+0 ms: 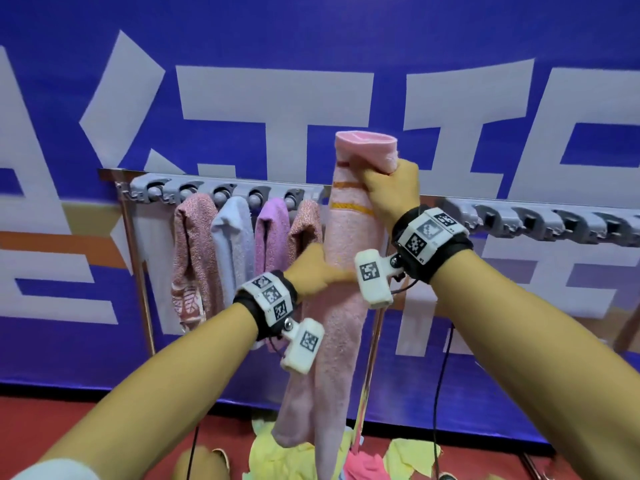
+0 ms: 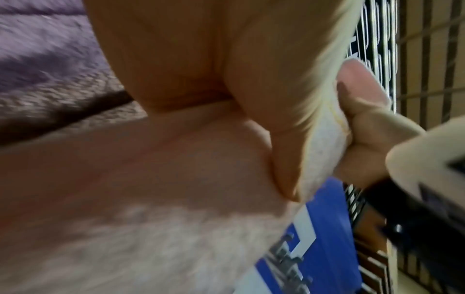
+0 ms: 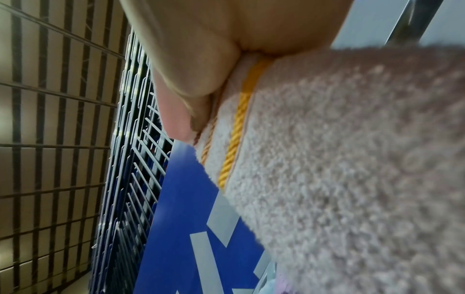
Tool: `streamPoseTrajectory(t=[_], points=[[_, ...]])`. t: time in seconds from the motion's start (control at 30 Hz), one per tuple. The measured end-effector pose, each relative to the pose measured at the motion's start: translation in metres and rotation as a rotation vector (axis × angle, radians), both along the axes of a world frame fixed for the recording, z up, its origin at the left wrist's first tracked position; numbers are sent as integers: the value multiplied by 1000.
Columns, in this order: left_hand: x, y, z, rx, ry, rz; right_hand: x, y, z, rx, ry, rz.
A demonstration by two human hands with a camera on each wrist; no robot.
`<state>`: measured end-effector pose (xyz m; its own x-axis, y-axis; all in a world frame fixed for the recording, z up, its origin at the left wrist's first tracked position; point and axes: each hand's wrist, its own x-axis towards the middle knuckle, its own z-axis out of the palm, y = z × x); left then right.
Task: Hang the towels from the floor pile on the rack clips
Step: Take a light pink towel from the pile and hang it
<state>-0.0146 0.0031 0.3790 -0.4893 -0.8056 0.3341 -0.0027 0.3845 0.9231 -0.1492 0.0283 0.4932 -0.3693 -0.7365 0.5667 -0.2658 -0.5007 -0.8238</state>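
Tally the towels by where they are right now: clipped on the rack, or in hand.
Clipped on the rack: 4: speckled pink towel, pale blue towel, lilac towel, speckled towel.
In hand: 1: pink striped towel, gripped by right hand and left hand.
Total: 5

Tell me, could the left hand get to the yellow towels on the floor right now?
Probably not as things stand. The left hand is up at rack height, gripping the pink towel that the right hand holds by its top. The yellow towels lie far below, partly behind that hanging towel.
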Motion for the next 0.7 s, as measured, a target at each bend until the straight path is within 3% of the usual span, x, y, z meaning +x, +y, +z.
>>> streamPoseTrajectory(t=[0.1, 0.3, 0.4, 0.5, 0.57, 0.63, 0.7], points=[[8, 4, -25, 41, -118, 35, -22, -5, -3, 48, 2, -128], [36, -5, -35, 78, -120, 149, -75, -13, -43, 221, 13, -362], [40, -6, -27, 27, -184, 142, -87, -11, -61, 358, 89, -345], [37, -4, -14, 53, -171, 42, -83, -1, -71, 592, 283, -301], [32, 1, -3, 102, -169, -49, -64, 11, -70, 457, 410, -283], [25, 8, 7, 167, -167, -168, -37, 26, -71, 323, 422, -72], [21, 14, 14, 180, -145, -212, -9, 45, -71, 498, 194, 410]])
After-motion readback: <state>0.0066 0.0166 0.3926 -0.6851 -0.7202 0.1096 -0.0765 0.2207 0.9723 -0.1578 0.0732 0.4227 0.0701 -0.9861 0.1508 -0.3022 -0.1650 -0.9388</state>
